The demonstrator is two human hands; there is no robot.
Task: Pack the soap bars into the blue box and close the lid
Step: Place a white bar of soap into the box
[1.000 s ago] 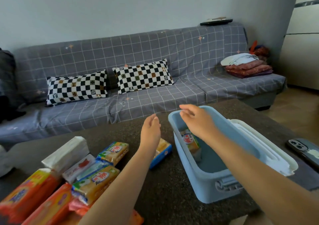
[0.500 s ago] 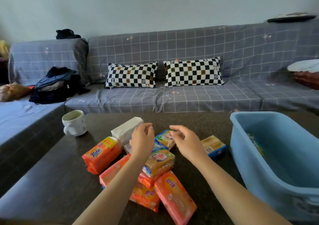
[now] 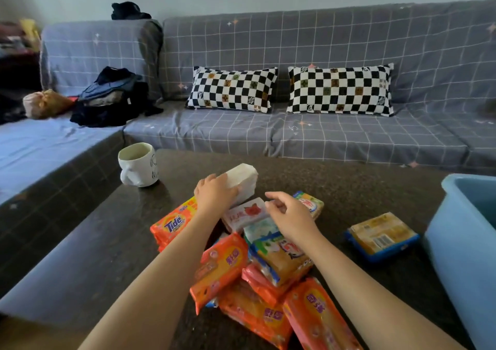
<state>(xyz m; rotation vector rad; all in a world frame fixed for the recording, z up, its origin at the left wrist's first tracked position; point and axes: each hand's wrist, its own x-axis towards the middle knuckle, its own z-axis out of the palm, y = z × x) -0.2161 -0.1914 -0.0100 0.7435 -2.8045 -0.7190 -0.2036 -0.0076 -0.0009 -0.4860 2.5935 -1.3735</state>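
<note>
Here we are over the pile of soap bars [image 3: 257, 266] on the dark tabletop [image 3: 102, 245], with the blue box [image 3: 464, 245] off to the pile's right, only its near wall and rim in view, lid not visible. Our left hand [image 3: 216, 195] is laid over the near end of the white wrapped bar [image 3: 243, 179] at the far edge of the pile, fingers curled on it, though we cannot tell whether the grip has closed underneath. Our right hand [image 3: 288, 216] hovers loosely open, fingers bent, just above the white-and-red pack [image 3: 245, 212] and beside the yellow pack [image 3: 311, 203]; it holds nothing we can see. The white bar's long axis runs from the pile away toward the sofa [image 3: 322, 134], angled slightly right, far end raised a touch. What could go wrong? The packs are stacked crookedly and look slick, so pulling one from the far edge may well tip the orange packs [image 3: 222, 266] sliding off. The mug [image 3: 138, 167] stands just left of the white bar, so a wide swing of the left arm might knock it. One blue-edged pack [image 3: 381, 237] lies alone between pile and box, easy to forget.
</note>
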